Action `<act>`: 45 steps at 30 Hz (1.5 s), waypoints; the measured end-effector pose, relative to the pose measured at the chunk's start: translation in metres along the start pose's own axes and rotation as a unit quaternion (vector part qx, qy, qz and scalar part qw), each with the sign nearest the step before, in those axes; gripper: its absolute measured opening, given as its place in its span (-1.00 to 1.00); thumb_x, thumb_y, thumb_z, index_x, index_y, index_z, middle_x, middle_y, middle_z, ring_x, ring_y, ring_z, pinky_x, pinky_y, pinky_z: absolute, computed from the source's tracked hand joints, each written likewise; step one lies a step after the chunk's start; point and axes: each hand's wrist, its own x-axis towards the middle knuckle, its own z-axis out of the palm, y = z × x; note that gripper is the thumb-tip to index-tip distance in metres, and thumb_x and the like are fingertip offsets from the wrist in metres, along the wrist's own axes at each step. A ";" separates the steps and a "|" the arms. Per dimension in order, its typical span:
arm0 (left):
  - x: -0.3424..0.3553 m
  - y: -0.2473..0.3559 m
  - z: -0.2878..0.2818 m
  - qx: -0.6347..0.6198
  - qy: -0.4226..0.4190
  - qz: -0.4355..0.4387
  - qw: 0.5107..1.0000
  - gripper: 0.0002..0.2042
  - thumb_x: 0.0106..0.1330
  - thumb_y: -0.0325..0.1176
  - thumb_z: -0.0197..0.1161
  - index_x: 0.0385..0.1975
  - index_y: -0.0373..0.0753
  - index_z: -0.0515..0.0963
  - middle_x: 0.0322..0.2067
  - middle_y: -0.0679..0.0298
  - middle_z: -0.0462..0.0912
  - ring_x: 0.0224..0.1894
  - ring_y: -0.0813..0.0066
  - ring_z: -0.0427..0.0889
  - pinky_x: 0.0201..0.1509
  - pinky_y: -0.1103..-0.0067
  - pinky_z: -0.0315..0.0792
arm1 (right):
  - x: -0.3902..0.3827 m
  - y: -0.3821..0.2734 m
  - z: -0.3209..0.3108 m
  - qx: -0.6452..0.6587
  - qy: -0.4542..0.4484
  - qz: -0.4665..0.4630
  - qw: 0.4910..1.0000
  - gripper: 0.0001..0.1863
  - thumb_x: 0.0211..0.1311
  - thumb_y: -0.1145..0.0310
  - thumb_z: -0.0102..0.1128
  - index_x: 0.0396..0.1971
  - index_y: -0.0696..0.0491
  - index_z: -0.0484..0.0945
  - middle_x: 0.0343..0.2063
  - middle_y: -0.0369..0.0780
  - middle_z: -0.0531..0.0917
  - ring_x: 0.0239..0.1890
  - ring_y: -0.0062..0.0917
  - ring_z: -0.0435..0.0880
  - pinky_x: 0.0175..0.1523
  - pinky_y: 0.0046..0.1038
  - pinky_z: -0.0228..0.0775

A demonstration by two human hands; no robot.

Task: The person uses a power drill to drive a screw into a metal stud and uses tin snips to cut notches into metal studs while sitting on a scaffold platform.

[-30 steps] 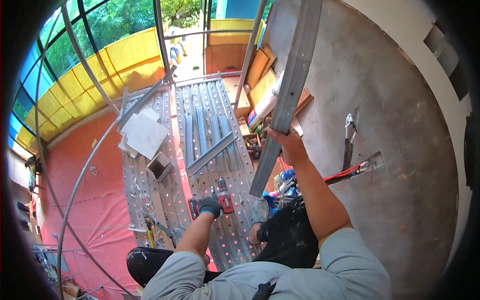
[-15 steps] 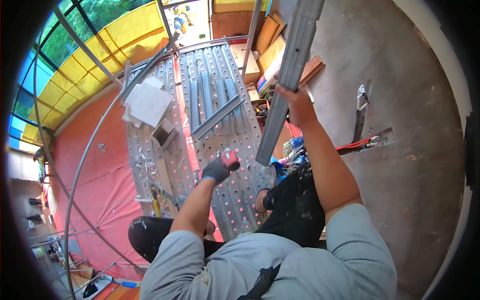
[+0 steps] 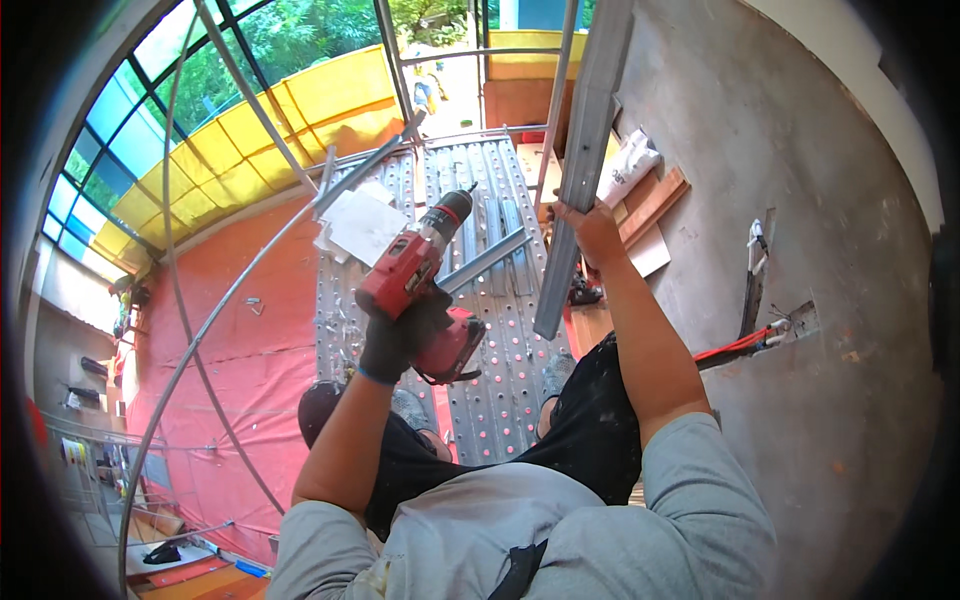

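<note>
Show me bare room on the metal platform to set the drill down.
The platform looks bare just left of the right shoe, forward to the loose metal strips. Farther out it is crowded: those strips, with white boards to their left. The drill and left hand hide part of the platform.

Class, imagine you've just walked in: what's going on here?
A person in a grey shirt holds a red cordless drill in the gloved left hand, its chuck pointing away from them. The bare right hand grips a long metal channel, held at a slant. Below are a perforated metal platform, with shorter channels and white panels lying on it.
</note>
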 end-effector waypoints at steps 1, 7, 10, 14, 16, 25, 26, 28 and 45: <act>-0.008 0.003 0.002 -0.055 -0.016 -0.006 0.998 -0.80 0.40 -0.30 0.33 -0.14 -0.25 0.55 -0.35 0.25 0.69 -0.38 0.46 0.68 -0.24 0.48 0.58 | -0.001 0.005 -0.004 -0.046 -0.009 -0.012 0.999 -0.72 0.33 0.32 0.40 -0.11 0.19 0.67 -0.30 -0.20 0.78 -0.25 -0.52 0.73 -0.11 -0.43 0.54; -0.026 -0.024 -0.011 -0.224 -0.022 -0.034 0.974 -0.76 0.37 -0.35 0.34 -0.06 -0.29 0.57 -0.31 0.25 0.67 -0.33 0.45 0.70 -0.24 0.52 0.61 | -0.005 0.012 0.026 -0.107 -0.053 -0.006 0.993 -0.67 0.33 0.24 0.41 -0.07 0.18 0.69 -0.28 -0.25 0.78 -0.24 -0.58 0.71 -0.07 -0.47 0.53; -0.031 -0.012 -0.010 -0.054 -0.021 -0.009 0.998 -0.77 0.30 -0.43 0.39 -0.08 -0.29 0.60 -0.36 0.33 0.65 -0.34 0.57 0.68 -0.30 0.60 0.57 | -0.007 0.012 0.034 -0.141 -0.076 0.006 0.987 -0.68 0.35 0.23 0.39 -0.06 0.14 0.68 -0.31 -0.29 0.76 -0.25 -0.63 0.69 -0.06 -0.50 0.52; -0.035 0.002 -0.002 -0.068 -0.009 -0.026 0.997 -0.73 0.27 -0.42 0.43 -0.07 -0.27 0.58 -0.33 0.36 0.66 -0.33 0.59 0.67 -0.27 0.60 0.57 | -0.003 0.019 0.036 -0.154 -0.142 0.006 0.978 -0.68 0.29 0.25 0.43 -0.08 0.16 0.71 -0.32 -0.28 0.76 -0.25 -0.63 0.68 -0.07 -0.50 0.53; -0.031 -0.003 -0.004 -0.029 -0.007 0.004 1.000 -0.70 0.26 -0.36 0.45 -0.07 -0.27 0.58 -0.33 0.33 0.64 -0.32 0.54 0.66 -0.24 0.53 0.57 | 0.001 0.025 0.038 -0.145 -0.166 0.013 0.975 -0.65 0.26 0.25 0.46 -0.08 0.18 0.72 -0.29 -0.25 0.78 -0.23 -0.61 0.68 -0.05 -0.49 0.53; -0.028 -0.007 -0.008 0.052 0.000 0.043 0.998 -0.66 0.25 -0.29 0.47 -0.05 -0.23 0.56 -0.30 0.29 0.65 -0.27 0.48 0.67 -0.20 0.45 0.59 | -0.004 0.007 0.054 -0.177 -0.193 0.063 0.963 -0.71 0.21 0.23 0.48 -0.23 0.16 0.75 -0.42 -0.30 0.74 -0.37 -0.65 0.68 -0.20 -0.48 0.53; -0.028 -0.009 -0.008 0.066 0.001 0.066 0.996 -0.59 0.26 -0.17 0.47 0.02 -0.22 0.56 -0.28 0.25 0.66 -0.25 0.39 0.68 -0.18 0.39 0.58 | -0.003 0.005 0.053 -0.176 -0.195 0.061 0.963 -0.72 0.23 0.24 0.48 -0.23 0.15 0.74 -0.44 -0.31 0.74 -0.39 -0.66 0.66 -0.22 -0.48 0.51; -0.029 -0.010 -0.007 0.092 -0.002 0.079 0.993 -0.58 0.26 -0.16 0.46 0.02 -0.22 0.56 -0.28 0.24 0.67 -0.26 0.36 0.68 -0.17 0.39 0.58 | -0.003 0.001 0.051 -0.175 -0.196 0.060 0.963 -0.72 0.24 0.25 0.47 -0.22 0.15 0.74 -0.46 -0.33 0.73 -0.41 -0.68 0.65 -0.24 -0.49 0.50; -0.034 -0.004 -0.007 0.261 0.004 0.211 0.942 -0.61 0.31 -0.26 0.46 0.06 -0.23 0.55 -0.19 0.26 0.69 -0.16 0.43 0.71 -0.09 0.41 0.60 | -0.012 -0.018 0.039 -0.281 -0.223 0.042 0.932 -0.63 0.17 0.23 0.51 -0.13 0.19 0.73 -0.44 -0.29 0.73 -0.44 -0.61 0.65 -0.27 -0.45 0.53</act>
